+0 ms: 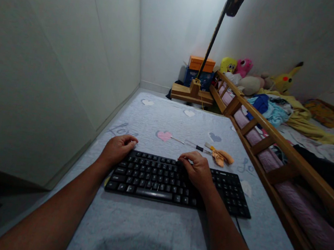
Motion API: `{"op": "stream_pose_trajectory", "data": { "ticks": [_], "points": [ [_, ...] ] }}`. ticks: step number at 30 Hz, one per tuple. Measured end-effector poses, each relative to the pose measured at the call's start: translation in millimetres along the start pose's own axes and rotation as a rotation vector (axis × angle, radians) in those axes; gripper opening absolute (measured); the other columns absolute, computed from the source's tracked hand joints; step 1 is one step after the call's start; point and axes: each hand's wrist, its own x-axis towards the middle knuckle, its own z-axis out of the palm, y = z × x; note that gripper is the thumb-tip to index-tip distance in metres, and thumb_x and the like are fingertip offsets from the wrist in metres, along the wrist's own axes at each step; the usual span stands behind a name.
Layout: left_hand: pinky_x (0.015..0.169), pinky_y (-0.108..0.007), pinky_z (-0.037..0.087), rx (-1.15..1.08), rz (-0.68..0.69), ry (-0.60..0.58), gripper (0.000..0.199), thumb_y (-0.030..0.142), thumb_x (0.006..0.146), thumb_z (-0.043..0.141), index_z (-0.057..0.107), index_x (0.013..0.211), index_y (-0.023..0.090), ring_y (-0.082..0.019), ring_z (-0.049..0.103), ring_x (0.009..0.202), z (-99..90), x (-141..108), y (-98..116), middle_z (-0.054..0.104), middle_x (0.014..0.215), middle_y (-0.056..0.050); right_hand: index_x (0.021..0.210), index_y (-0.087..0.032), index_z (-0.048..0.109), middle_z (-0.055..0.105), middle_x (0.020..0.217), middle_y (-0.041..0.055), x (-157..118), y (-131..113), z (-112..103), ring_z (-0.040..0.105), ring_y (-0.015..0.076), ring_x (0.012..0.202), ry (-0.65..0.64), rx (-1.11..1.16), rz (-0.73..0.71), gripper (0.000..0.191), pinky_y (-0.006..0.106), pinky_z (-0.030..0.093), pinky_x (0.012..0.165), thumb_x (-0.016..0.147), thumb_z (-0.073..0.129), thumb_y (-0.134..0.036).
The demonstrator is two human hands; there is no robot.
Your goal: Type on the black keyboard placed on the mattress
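A black computer keyboard (153, 176) lies flat on the light blue bedspread. At its back left corner rests my left hand (119, 148), fingers curled and thumb drawn close to them; whatever is between them, if anything, is hidden. My right hand (197, 169) bends over the keyboard's upper middle, thumb and fingertips pinched together above the keys. I cannot make out what they hold. Behind the keyboard lie a wire tool with a black grip (200, 148), a thin light stick (177, 140), a brush with a yellowish end (209, 146) and a crumpled orange cloth (222, 157).
The keyboard's cable (239, 228) runs toward me at right. A wooden bed rail (263, 131) borders the right side, with plush toys and clothes beyond. A white cabinet (70, 68) stands left. Past the far edge are a wooden stand (193, 92) and an orange box (201, 63).
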Motion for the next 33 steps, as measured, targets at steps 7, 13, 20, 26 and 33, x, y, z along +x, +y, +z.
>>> {"op": "stream_pose_trajectory", "data": {
  "ticks": [7,13,20,26,33],
  "points": [
    [0.068,-0.030,0.045,-0.009,-0.018,-0.002,0.038,0.046,0.076,0.053,0.071,0.090,0.017,-0.021,0.064,0.073,-0.2,-1.3,1.2,0.072,0.078,-0.004,0.085,-0.022,0.073,0.069,0.080,0.0047,-3.1,-4.8,-4.7,0.060,0.0197,0.082,-0.053,-0.056,-0.038,0.017,0.031,0.047,0.076,0.086,0.060,-0.011],
    [0.069,-0.030,0.045,0.009,-0.003,0.004,0.036,0.045,0.076,0.052,0.072,0.089,0.018,-0.021,0.064,0.074,0.2,-0.6,-0.7,0.073,0.080,-0.004,0.085,-0.023,0.072,0.067,0.076,0.0034,-7.1,-8.8,-7.2,0.059,0.0199,0.083,-0.089,-0.041,-0.082,0.018,0.032,0.046,0.077,0.088,0.058,-0.012],
    [0.066,-0.030,0.043,0.007,-0.016,0.002,0.037,0.047,0.076,0.053,0.072,0.089,0.018,-0.021,0.063,0.070,0.3,-0.9,0.2,0.071,0.074,-0.002,0.084,-0.022,0.072,0.068,0.079,0.0039,-5.7,-4.3,-5.5,0.061,0.0196,0.082,-0.080,-0.004,-0.027,0.015,0.031,0.046,0.076,0.087,0.060,-0.015],
    [0.067,-0.030,0.044,-0.002,-0.010,0.002,0.037,0.046,0.075,0.052,0.072,0.089,0.018,-0.021,0.064,0.072,0.2,-0.9,0.4,0.071,0.075,-0.003,0.082,-0.022,0.072,0.071,0.081,0.0038,-2.0,-0.8,-1.6,0.064,0.0197,0.083,-0.017,0.054,0.023,0.017,0.031,0.047,0.078,0.087,0.059,-0.014],
    [0.068,-0.030,0.043,-0.004,-0.014,-0.005,0.038,0.046,0.076,0.052,0.071,0.090,0.017,-0.021,0.064,0.073,0.0,-0.9,1.8,0.071,0.077,-0.003,0.081,-0.022,0.073,0.073,0.082,0.0046,0.0,2.6,1.3,0.065,0.0207,0.084,0.018,0.038,0.053,0.016,0.032,0.047,0.079,0.086,0.060,-0.015]
  ]
}}
